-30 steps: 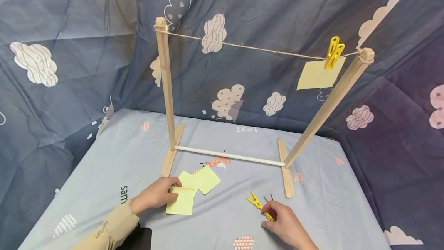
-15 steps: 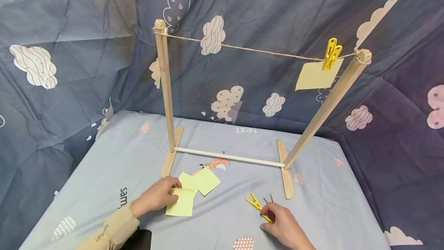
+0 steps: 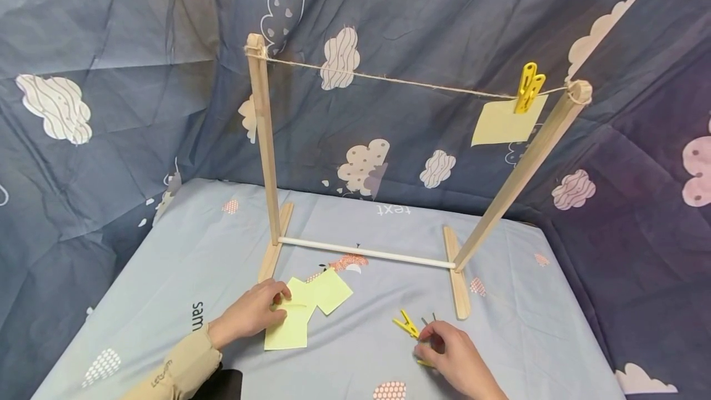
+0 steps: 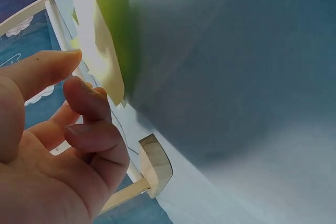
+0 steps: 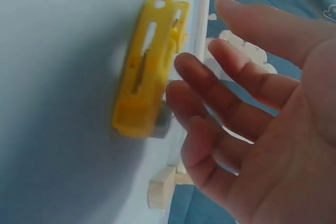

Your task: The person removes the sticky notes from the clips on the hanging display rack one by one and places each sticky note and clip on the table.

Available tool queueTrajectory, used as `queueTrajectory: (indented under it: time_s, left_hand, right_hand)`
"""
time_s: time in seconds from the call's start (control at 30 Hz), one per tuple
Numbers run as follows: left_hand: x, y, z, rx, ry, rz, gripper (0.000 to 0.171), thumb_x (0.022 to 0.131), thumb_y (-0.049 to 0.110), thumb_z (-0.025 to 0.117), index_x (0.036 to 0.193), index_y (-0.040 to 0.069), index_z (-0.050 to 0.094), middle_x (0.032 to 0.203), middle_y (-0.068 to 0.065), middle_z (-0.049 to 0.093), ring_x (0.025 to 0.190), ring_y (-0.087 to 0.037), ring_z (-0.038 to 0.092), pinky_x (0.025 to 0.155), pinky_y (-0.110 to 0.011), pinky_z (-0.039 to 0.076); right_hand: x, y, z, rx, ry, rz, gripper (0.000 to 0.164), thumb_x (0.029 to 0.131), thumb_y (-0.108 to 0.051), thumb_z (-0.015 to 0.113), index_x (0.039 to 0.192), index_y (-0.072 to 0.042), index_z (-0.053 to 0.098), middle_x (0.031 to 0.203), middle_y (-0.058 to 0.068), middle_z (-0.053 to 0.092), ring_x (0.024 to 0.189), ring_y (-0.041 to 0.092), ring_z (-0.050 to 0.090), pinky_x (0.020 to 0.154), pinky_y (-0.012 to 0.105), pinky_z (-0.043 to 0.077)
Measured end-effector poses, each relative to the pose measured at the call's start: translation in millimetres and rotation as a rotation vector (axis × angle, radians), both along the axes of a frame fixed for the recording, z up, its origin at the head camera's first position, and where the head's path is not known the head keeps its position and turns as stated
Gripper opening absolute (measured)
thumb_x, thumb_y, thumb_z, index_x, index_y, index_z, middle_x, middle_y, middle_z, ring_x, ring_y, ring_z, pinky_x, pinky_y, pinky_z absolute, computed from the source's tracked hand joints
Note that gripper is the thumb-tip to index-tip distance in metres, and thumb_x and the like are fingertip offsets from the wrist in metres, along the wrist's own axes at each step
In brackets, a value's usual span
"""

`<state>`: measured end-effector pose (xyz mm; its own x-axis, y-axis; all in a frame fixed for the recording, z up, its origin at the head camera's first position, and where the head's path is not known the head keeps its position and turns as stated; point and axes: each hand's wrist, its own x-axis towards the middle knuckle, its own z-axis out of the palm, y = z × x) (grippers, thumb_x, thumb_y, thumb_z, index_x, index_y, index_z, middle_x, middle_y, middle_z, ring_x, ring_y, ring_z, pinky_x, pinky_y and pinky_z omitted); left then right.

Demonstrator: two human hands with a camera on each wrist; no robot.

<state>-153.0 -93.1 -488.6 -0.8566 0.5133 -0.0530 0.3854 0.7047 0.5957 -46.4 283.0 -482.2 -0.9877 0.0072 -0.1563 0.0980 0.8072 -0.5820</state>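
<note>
In the head view my left hand (image 3: pixel 252 312) is over the front yellow sticky note (image 3: pixel 289 333), with thumb and forefinger apart at its top edge. The left wrist view has the note (image 4: pixel 107 45) just beyond the fingertips, not pinched. Two more sticky notes (image 3: pixel 330 292) lie behind it, partly overlapping. My right hand (image 3: pixel 455 357) is low over a yellow clothespin (image 5: pixel 139 72), its fingers loosely bent and apart from it in the right wrist view. Another yellow clothespin (image 3: pixel 407 325) lies just left of the fingers. Something thin and grey (image 3: pixel 429 318) is mostly hidden behind them.
A wooden frame stands at the back, with a left post (image 3: pixel 265 147), a right post (image 3: pixel 513 190) and a white bottom rod (image 3: pixel 366 253). Twine (image 3: pixel 389 79) joins the post tops. A yellow clothespin (image 3: pixel 528 90) holds a sticky note (image 3: pixel 502 125) on it, near the right post.
The front sticky note's raised top edge has sunk flatter beneath my left hand. My right thumb and fingers have shifted, and the clothespin under them is now more hidden.
</note>
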Motion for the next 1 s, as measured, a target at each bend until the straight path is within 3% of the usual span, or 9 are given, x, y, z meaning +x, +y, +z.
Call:
queueTrajectory:
  time_s: [0.2, 0.43, 0.73, 0.83, 1.0]
  left_hand:
    - [-2.2, 0, 4.1, 0.013, 0.012, 0.007, 0.025, 0.073, 0.014, 0.065, 0.097, 0.010, 0.059, 0.079, 0.002, 0.052, 0.070, -0.013, 0.046, 0.058, -0.021, 0.036]
    - [-9.5, 2, 16.1, 0.068, 0.066, -0.031, 0.022, 0.077, 0.015, 0.066, 0.098, 0.010, 0.060, 0.080, 0.003, 0.054, 0.072, -0.014, 0.050, 0.060, -0.022, 0.039]
    - [-20.4, 5, 50.7, 0.182, 0.055, -0.046, 0.016, 0.082, 0.017, 0.063, 0.098, 0.018, 0.060, 0.087, 0.003, 0.058, 0.059, -0.004, 0.047, 0.055, -0.020, 0.042]
    - [-23.5, 5, 63.4, 0.222, 0.064, -0.049, 0.015, 0.083, 0.017, 0.062, 0.098, 0.017, 0.061, 0.086, 0.004, 0.059, 0.057, -0.004, 0.046, 0.054, -0.020, 0.042]
    - [-28.1, 9, 85.6, 0.303, 0.011, -0.052, 0.014, 0.085, 0.014, 0.058, 0.099, 0.017, 0.060, 0.087, 0.001, 0.060, 0.052, -0.008, 0.050, 0.048, -0.023, 0.044]
  right_hand:
    - [-2.5, 4, 7.2, -0.016, 0.092, -0.066, 0.016, 0.071, -0.016, 0.074, 0.078, -0.020, 0.060, 0.068, -0.012, 0.055, 0.060, 0.000, 0.049, 0.055, 0.018, 0.042]
    - [-7.0, 12, 18.1, -0.036, 0.307, -0.050, 0.019, 0.070, -0.008, 0.075, 0.075, -0.020, 0.061, 0.066, -0.016, 0.056, 0.060, -0.001, 0.052, 0.054, 0.018, 0.043]
    - [-16.5, 22, 47.9, -0.004, 0.483, -0.006, 0.020, 0.073, -0.008, 0.072, 0.078, -0.023, 0.061, 0.069, -0.015, 0.057, 0.061, -0.001, 0.052, 0.054, 0.019, 0.044]
    - [-20.5, 26, 61.5, 0.004, 0.526, -0.007, 0.018, 0.074, -0.008, 0.072, 0.080, -0.021, 0.062, 0.071, -0.014, 0.058, 0.061, -0.001, 0.053, 0.055, 0.017, 0.044]
    - [-29.0, 33, 89.5, 0.003, 0.625, -0.007, 0.016, 0.074, -0.006, 0.071, 0.081, -0.018, 0.064, 0.073, -0.008, 0.061, 0.063, 0.000, 0.054, 0.057, 0.011, 0.042]
